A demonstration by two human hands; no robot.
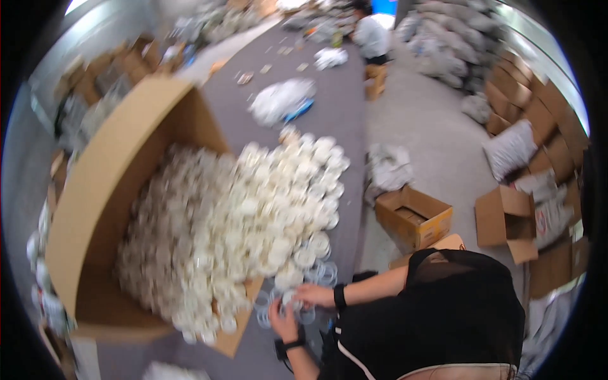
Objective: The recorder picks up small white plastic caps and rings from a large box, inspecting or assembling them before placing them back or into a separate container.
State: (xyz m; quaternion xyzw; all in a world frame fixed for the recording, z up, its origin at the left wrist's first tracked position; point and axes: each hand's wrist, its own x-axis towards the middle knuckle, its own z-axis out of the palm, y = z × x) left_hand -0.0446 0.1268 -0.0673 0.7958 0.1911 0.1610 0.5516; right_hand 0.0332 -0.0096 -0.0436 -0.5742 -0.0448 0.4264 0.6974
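At the near edge of the dark table, my left hand (283, 321) and my right hand (315, 295) come close together. Between their fingers is a small whitish round plastic piece (289, 297), pinched from both sides; its details are blurred. Clear plastic rings (325, 273) lie around my hands on the tabletop. Beyond them spreads a big heap of white round plastic pieces (253, 209), spilling out of a large cardboard box (120, 145) that lies tipped on its side. Each wrist wears a dark band.
Farther along the table (231, 60) lie white plastic bags (283, 101) and small scraps. Another person (372, 37) stands by its far right side. An open carton (415, 218) sits on the floor to the right. Stacked sacks (449, 38) and flattened cardboard (544, 126) line the wall.
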